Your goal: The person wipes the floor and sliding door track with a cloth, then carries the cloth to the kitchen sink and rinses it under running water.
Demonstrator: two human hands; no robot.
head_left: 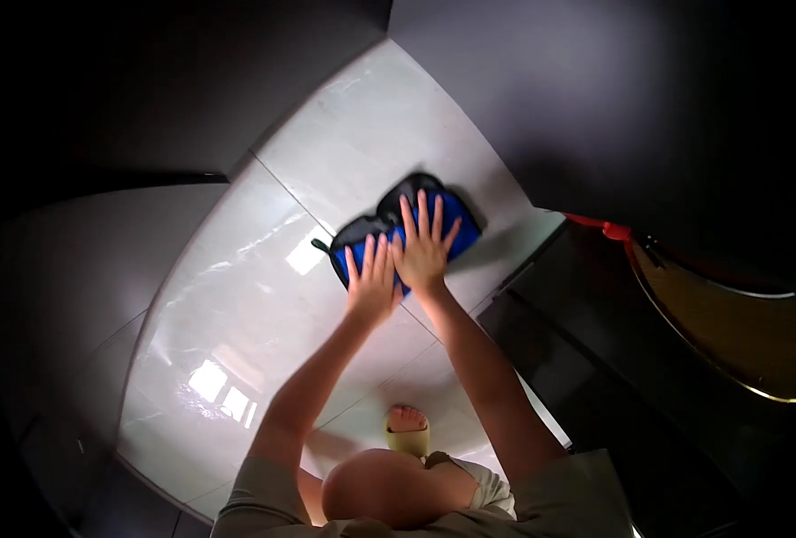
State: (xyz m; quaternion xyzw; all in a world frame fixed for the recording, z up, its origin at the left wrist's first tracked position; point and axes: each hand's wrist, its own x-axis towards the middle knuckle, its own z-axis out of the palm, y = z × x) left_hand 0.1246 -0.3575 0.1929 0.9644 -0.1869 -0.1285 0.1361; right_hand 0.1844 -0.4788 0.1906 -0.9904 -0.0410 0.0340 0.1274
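A blue and black fabric item (356,229), which looks like a flat zipped pouch or folded bag, lies on the pale tiled floor. Two rounded black lobes form its far side, and a small dark loop sticks out at its left end. My left hand (373,282) rests flat on the left part of the blue panel, fingers stretched out. Beside it, my right hand (425,253) presses on the right part with its fingers spread. The two hands nearly touch at the middle. Both palms hide much of the blue side.
Glossy floor tiles (237,314) reflect window light. Dark panels (523,81) rise beyond and to both sides. At right are a red object (615,230) and a brown surface with a gold-coloured edge (730,332). My foot in a yellow-green slipper (407,438) is below.
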